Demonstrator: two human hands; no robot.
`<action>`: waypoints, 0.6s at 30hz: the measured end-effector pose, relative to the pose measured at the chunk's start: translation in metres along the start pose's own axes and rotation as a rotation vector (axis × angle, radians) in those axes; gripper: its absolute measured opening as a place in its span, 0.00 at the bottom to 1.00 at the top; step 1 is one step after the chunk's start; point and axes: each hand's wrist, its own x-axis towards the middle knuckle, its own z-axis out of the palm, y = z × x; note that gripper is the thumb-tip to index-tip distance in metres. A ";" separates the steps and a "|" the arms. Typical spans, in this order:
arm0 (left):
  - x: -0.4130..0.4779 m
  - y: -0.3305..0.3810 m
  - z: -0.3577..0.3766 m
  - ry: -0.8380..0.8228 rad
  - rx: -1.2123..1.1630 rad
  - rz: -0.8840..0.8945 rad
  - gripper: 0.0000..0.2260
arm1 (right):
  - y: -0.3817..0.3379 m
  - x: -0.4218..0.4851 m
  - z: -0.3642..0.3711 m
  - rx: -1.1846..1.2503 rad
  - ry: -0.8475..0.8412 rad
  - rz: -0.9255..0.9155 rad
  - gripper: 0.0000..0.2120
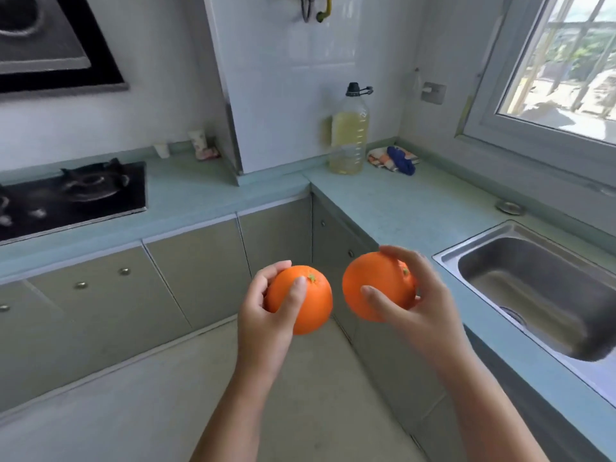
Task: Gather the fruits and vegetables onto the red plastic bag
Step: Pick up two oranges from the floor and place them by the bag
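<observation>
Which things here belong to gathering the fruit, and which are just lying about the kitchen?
Part of the job: round orange fruit gripped in the left hand; second round orange fruit gripped in the right hand.
Just lying about: clear plastic bottle of yellow liquid, crumpled blue and orange cloth, black gas hob, steel sink.
</observation>
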 end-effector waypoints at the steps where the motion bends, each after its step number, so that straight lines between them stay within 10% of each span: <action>1: -0.001 0.001 -0.016 0.021 0.006 0.007 0.21 | -0.007 -0.004 0.014 0.001 -0.020 -0.013 0.24; 18: -0.047 -0.002 -0.345 0.437 0.040 0.009 0.13 | -0.149 -0.104 0.284 0.037 -0.383 -0.193 0.21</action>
